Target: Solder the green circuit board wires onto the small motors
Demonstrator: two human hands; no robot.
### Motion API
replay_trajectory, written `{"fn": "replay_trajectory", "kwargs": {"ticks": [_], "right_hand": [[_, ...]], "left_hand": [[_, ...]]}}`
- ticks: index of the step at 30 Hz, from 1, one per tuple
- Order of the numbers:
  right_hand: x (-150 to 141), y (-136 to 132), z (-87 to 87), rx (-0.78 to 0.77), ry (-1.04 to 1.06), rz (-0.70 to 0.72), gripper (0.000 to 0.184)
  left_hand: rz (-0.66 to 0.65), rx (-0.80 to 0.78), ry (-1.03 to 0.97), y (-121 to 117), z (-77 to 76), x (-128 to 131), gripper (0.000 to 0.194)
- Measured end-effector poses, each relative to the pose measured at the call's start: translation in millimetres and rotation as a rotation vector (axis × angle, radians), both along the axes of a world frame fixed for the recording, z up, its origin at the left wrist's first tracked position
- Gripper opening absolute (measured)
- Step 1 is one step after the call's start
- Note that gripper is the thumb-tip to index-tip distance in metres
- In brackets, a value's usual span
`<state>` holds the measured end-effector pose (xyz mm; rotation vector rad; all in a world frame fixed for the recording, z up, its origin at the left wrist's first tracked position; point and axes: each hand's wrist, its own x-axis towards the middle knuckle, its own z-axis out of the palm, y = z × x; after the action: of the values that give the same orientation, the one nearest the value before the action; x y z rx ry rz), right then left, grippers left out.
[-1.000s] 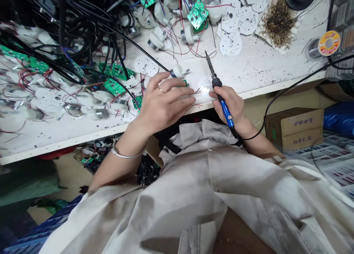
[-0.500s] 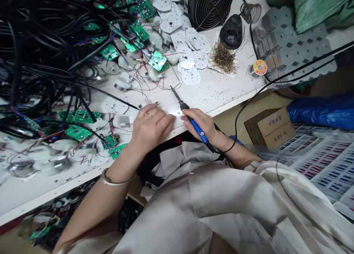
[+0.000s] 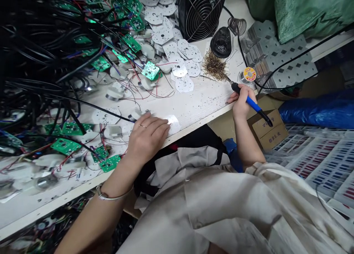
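Observation:
My right hand is wrapped around the blue handle of a soldering iron. The iron's tip reaches the edge of a heap of brown granules on a white sheet. Down at the table's front edge, my left hand is closed, palm down, its fingertips on a shiny white circuit board. The fingers cover part of that board. A black cable runs up to the back of this hand, beside a small white and metal part; its end is hidden.
Black cables, green circuit boards and wired parts crowd the left. White plates lie in the middle before a black fan. A solder spool, black iron stand and grey metal sheets are on the right.
My right hand has carried the soldering iron away from the white board, to the right, bringing its tip to the brown granules. My left hand stays at the board. The view has shifted slightly.

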<state>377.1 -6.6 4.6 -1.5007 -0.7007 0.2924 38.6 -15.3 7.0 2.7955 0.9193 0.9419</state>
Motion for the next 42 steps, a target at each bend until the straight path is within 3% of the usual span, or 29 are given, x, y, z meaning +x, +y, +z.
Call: {"fn": "replay_trajectory", "kwargs": {"ticks": [14, 20, 22, 26, 30, 36, 42], "right_hand": [[1, 0, -4.2, 0.004, -0.043, 0.050, 0.047], [-21, -14, 6.5, 0.154, -0.018, 0.040, 0.038], [-43, -28, 9.6, 0.187, -0.013, 0.126, 0.034], [-87, -61, 10.3, 0.115, 0.058, 0.449, 0.029], [-106, -75, 5.9, 0.076, 0.110, 0.655, 0.026], [-99, -71, 7.2, -0.030, 0.075, 0.740, 0.027], [-99, -70, 10.2, -0.020, 0.063, 0.778, 0.026]], "left_hand": [[0.003, 0.039, 0.023, 0, 8.6, 2, 0.013], [0.085, -0.005, -0.024, -2, 8.4, 2, 0.012], [0.084, -0.024, -0.046, -2, 5.2, 2, 0.008], [0.120, -0.195, -0.071, -3, -3.8, 0, 0.008], [0.169, -0.343, -0.053, -4, -4.3, 0, 0.012], [0.157, -0.372, -0.020, -3, 1.7, -1, 0.015], [0.137, -0.385, 0.008, -3, 4.4, -3, 0.015]]}}
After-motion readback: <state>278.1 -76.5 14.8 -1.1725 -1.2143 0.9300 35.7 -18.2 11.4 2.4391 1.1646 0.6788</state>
